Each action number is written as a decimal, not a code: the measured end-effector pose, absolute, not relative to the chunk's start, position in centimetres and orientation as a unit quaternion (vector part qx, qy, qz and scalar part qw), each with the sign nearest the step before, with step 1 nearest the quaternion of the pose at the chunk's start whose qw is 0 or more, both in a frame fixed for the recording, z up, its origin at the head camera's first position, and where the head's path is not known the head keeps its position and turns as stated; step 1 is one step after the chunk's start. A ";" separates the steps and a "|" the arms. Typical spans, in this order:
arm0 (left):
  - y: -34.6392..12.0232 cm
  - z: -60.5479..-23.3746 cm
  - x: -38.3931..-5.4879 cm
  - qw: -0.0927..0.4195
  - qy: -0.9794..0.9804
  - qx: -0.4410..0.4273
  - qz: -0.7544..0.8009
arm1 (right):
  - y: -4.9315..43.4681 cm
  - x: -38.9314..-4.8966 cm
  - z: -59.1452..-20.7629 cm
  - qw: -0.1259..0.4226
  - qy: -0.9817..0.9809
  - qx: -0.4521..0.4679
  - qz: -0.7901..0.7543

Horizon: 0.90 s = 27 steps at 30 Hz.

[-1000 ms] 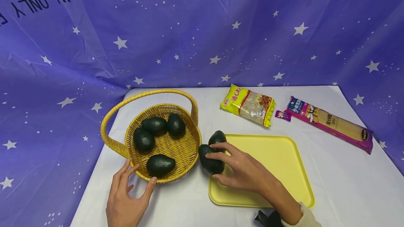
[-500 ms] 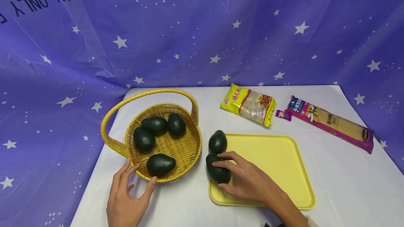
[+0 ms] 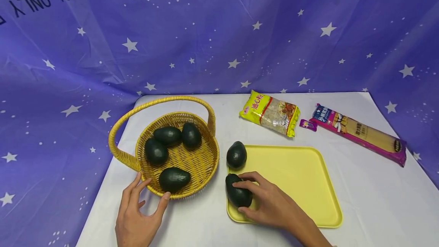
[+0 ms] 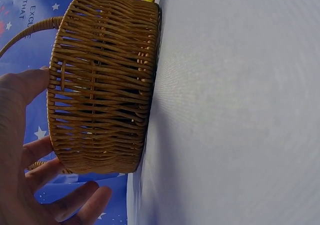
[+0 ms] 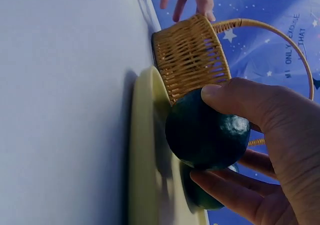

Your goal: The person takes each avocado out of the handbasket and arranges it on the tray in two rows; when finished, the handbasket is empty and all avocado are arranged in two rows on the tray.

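In the head view, my right hand (image 3: pixel 276 201) grips a dark green avocado (image 3: pixel 236 193) over the left side of the yellow tray (image 3: pixel 295 170). The right wrist view shows thumb and fingers around that avocado (image 5: pixel 207 130); whether it touches the tray is hard to tell. Just behind it, another avocado (image 3: pixel 236 154) sits at the tray's back left corner. My left hand (image 3: pixel 138 212) rests its fingertips and thumb on the near rim of the yellow wicker basket (image 3: pixel 195 167), its fingers fairly straight in the left wrist view. Several avocados (image 3: pixel 168 136) lie inside the basket.
A yellow bag of pasta (image 3: pixel 271 113) lies behind the tray. Right of it are a small purple packet (image 3: pixel 308 125) and a long purple pack of noodles (image 3: pixel 360 134). The basket's tall handle (image 3: pixel 164 100) arches over its back. A purple starry cloth (image 3: pixel 205 29) hangs behind the white table.
My right hand has carried the gripped avocado towards me and slightly right, from beside the basket to over the tray's left side, apart from the other avocado. The left hand stays put.
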<state>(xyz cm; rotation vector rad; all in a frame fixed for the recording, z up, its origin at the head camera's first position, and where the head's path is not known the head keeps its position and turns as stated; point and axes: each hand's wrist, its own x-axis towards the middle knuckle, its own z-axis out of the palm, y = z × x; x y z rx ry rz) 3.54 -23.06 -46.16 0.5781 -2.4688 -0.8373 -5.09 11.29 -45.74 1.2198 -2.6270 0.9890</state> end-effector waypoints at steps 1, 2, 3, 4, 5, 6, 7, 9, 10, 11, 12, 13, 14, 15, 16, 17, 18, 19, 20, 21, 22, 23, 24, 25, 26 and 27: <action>-23.1 -46.2 3.5 0.233 -0.899 0.210 -0.305 | 11.3 -5.0 -45.8 0.037 -0.858 0.397 0.323; -23.1 -46.2 3.5 0.233 -0.899 0.210 -0.305 | 11.2 -4.9 -45.9 0.036 -0.858 0.397 0.324; -23.0 -46.2 3.5 0.234 -0.899 0.209 -0.306 | 11.2 -4.7 -46.0 0.035 -0.858 0.396 0.324; -23.0 -46.2 3.5 0.234 -0.899 0.209 -0.306 | 11.2 -4.6 -46.0 0.035 -0.859 0.395 0.324; -23.0 -46.2 3.5 0.235 -0.899 0.208 -0.306 | 11.2 -4.5 -46.1 0.036 -0.860 0.393 0.323; -23.0 -46.2 3.5 0.236 -0.899 0.207 -0.307 | 11.2 -4.4 -46.2 0.038 -0.861 0.391 0.323; -23.0 -46.2 3.5 0.236 -0.899 0.206 -0.307 | 11.2 -4.2 -46.2 0.039 -0.863 0.387 0.322; -23.0 -46.2 3.5 0.237 -0.899 0.206 -0.306 | 11.3 -3.9 -46.3 0.038 -0.867 0.379 0.322; -23.0 -46.2 3.5 0.237 -0.899 0.206 -0.306 | 11.3 -3.8 -46.3 0.034 -0.869 0.373 0.323; -23.0 -46.1 3.5 0.238 -0.898 0.206 -0.306 | 11.3 -3.6 -46.3 0.028 -0.872 0.367 0.323; -23.0 -46.1 3.5 0.238 -0.898 0.206 -0.306 | 11.3 -3.4 -46.2 0.019 -0.875 0.359 0.324; -23.0 -46.1 3.6 0.238 -0.898 0.207 -0.306 | 11.3 -3.2 -46.2 0.008 -0.878 0.351 0.325; -23.0 -46.2 3.6 0.238 -0.898 0.207 -0.306 | 11.3 -3.0 -46.1 -0.004 -0.881 0.342 0.328; -23.0 -46.2 3.6 0.238 -0.898 0.207 -0.307 | 11.3 -2.8 -46.0 -0.016 -0.883 0.333 0.330; -23.0 -46.2 3.6 0.238 -0.898 0.207 -0.306 | 11.2 -2.7 -46.0 -0.024 -0.885 0.326 0.333; -23.0 -46.2 3.6 0.238 -0.898 0.207 -0.306 | 11.2 -2.5 -45.9 -0.032 -0.887 0.318 0.334; -23.0 -46.2 3.6 0.238 -0.898 0.207 -0.306 | 11.1 -2.4 -45.9 -0.038 -0.888 0.313 0.335; -23.0 -46.2 3.6 0.238 -0.898 0.207 -0.306 | 11.1 -2.3 -45.8 -0.041 -0.889 0.308 0.337; -23.0 -46.2 3.6 0.238 -0.898 0.208 -0.307 | 11.0 -2.3 -45.8 -0.044 -0.889 0.305 0.337; -23.1 -46.2 3.6 0.238 -0.898 0.208 -0.307 | 10.9 -2.2 -45.8 -0.044 -0.889 0.305 0.338; -23.1 -46.2 3.6 0.238 -0.897 0.209 -0.308 | 10.8 -2.2 -45.8 -0.046 -0.890 0.305 0.337; -23.1 -46.2 3.6 0.238 -0.897 0.209 -0.309 | 10.8 -2.2 -45.7 -0.049 -0.890 0.304 0.336; -23.1 -46.2 3.6 0.239 -0.896 0.209 -0.311 | 10.7 -2.2 -45.7 -0.053 -0.891 0.303 0.334; -23.1 -46.2 3.6 0.239 -0.895 0.209 -0.312 | 10.7 -2.3 -45.6 -0.060 -0.892 0.299 0.333; -23.0 -46.2 3.6 0.239 -0.895 0.209 -0.313 | 10.6 -2.3 -45.6 -0.069 -0.894 0.295 0.331; -23.0 -46.2 3.6 0.239 -0.895 0.208 -0.314 | 10.6 -2.3 -45.5 -0.078 -0.894 0.291 0.330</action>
